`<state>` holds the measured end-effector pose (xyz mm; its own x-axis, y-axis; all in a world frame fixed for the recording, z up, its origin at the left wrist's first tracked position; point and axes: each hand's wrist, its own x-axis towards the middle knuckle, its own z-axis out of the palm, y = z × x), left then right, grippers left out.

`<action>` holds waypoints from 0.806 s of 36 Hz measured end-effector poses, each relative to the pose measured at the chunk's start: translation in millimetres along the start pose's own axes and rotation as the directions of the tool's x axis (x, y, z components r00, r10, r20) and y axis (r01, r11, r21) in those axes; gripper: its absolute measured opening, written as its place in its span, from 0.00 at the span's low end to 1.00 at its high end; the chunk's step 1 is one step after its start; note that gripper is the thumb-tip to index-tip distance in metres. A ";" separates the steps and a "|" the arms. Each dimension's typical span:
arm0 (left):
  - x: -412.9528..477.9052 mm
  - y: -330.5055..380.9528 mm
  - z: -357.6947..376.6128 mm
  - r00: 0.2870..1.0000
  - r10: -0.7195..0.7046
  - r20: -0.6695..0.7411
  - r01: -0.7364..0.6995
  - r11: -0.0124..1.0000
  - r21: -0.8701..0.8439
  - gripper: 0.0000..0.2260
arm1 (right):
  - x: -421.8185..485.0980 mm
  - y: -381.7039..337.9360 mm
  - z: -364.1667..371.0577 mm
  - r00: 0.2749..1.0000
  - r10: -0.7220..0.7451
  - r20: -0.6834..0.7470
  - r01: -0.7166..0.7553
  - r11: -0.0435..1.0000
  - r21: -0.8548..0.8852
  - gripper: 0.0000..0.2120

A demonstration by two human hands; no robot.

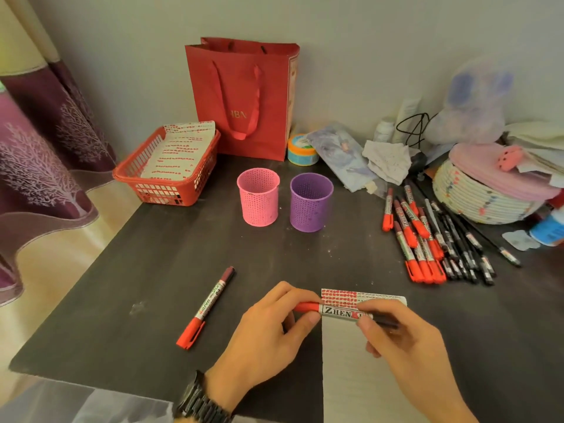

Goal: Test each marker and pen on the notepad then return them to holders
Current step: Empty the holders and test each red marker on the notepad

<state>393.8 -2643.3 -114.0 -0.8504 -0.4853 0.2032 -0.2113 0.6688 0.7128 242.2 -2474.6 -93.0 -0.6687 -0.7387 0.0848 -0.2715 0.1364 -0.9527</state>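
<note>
Here, pinching cap of marker (335, 311) in left hand (268, 328), gripping barrel in right hand (406, 343) over notepad (351, 361); beyond, pink holder (259, 203), purple holder (310, 209), paper-filled red basket (171, 193).

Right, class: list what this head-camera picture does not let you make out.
In the head view:
marker: right end covered by the right hand.
notepad: near end cut off by the bottom edge.
black pens: print too small.
pale object by the wall: blurred.

Dark table (152, 270), plain wall (366, 41), curtain (45, 148)
</note>
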 end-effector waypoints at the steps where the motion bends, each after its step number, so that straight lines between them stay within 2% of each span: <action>1: 1.0 2.3 -3.7 1.000 0.009 0.010 -0.009 1.000 0.018 0.17 | -0.7 -3.1 -0.2 1.000 -0.002 0.018 0.003 0.999 -0.039 0.10; 5: 5.0 17.0 -17.5 0.999 0.030 0.045 -0.033 0.998 0.062 0.15 | -4.3 -12.5 1.6 0.997 -0.013 0.071 0.025 0.983 -0.180 0.15; 7: 6.8 24.5 -23.8 0.999 0.017 0.044 -0.020 0.998 0.056 0.16 | -7.0 -15.4 2.1 0.998 -0.019 0.060 0.029 0.986 -0.162 0.15; 10: 8.6 32.6 -33.2 0.997 -0.022 0.069 0.027 0.996 -0.081 0.24 | -12.9 -17.3 1.7 1.000 -0.009 0.009 0.009 0.998 -0.058 0.11; 12: 9.8 38.2 -37.2 0.997 -0.029 0.076 0.050 0.955 -0.292 0.25 | -18.8 -19.2 3.1 1.000 0.007 -0.024 -0.006 0.999 0.038 0.12; 14: 11.2 46.2 -38.0 0.999 -0.044 0.023 0.049 0.814 -0.578 0.21 | -25.5 -21.8 6.3 0.997 0.029 -0.065 -0.020 0.991 0.132 0.14; 16: 15.0 54.5 -33.8 0.988 -0.149 -0.035 0.055 0.563 -0.825 0.18 | -32.9 -22.7 10.8 0.994 0.051 -0.093 -0.034 0.983 0.181 0.14; 18: 20.3 66.5 -29.2 0.960 -0.279 -0.013 0.065 0.268 -0.961 0.17 | -40.6 -23.0 16.9 0.993 0.069 -0.091 -0.050 0.979 0.197 0.12; 20: 25.5 76.7 -24.4 0.940 -0.342 0.000 0.030 0.081 -0.996 0.15 | -47.9 -22.2 22.9 0.991 0.099 -0.093 -0.078 0.977 0.200 0.14; 22: 28.8 84.4 -20.6 0.940 -0.340 0.003 -0.006 -0.025 -1.000 0.13 | -54.8 -21.2 29.7 0.985 0.130 -0.113 -0.107 0.975 0.193 0.16; 24: 29.9 90.0 -16.2 0.944 -0.329 0.015 -0.011 -0.076 -0.997 0.17 | -61.9 -19.7 37.4 0.978 0.146 -0.150 -0.122 0.980 0.159 0.14; 29: 22.2 102.3 -2.4 0.942 -0.334 0.029 0.002 -0.083 -0.997 0.22 | -83.4 -23.8 49.5 0.957 0.072 -0.282 -0.058 0.997 0.057 0.12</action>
<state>354.5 -2587.0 -35.0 -0.7448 -0.6641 -0.0660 0.4963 -0.6173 0.6105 338.7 -2448.9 -91.8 -0.8544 -0.5108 0.0952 -0.1926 0.1410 -0.9711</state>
